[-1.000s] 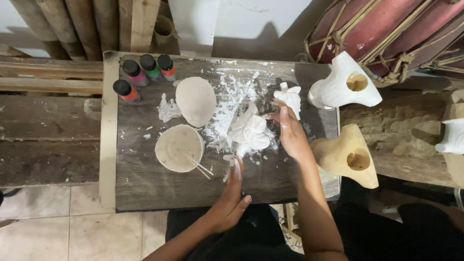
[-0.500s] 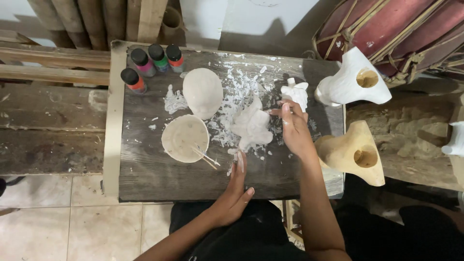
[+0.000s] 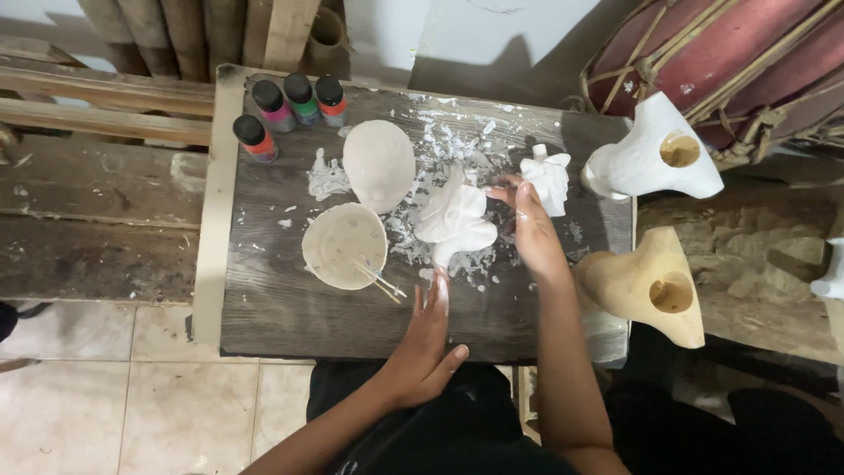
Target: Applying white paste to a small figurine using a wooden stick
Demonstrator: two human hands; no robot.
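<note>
A white plaster figure (image 3: pixel 454 220) lies on the dark wooden board (image 3: pixel 290 308) amid white flakes. My right hand (image 3: pixel 530 230) rests to the figure's right, fingers curled and touching its edge. My left hand (image 3: pixel 427 339) lies flat on the board just below the figure, fingers spread, holding nothing. A smaller white plaster piece (image 3: pixel 549 180) stands just beyond my right hand. A white oval mask (image 3: pixel 379 163) lies face up left of the figure. A round bowl (image 3: pixel 343 244) with thin sticks (image 3: pixel 381 280) across its rim sits in front of the mask.
Several small paint bottles (image 3: pixel 294 105) with dark caps stand at the board's far left corner. A white hollow sculpture (image 3: pixel 651 158) and a tan one (image 3: pixel 651 286) sit off the right edge. A red drum (image 3: pixel 730 62) lies behind them. Wooden planks and tiled floor are at left.
The view has shifted slightly to the right. My right hand stays by the plaster figure and my left hand stays flat on the board.
</note>
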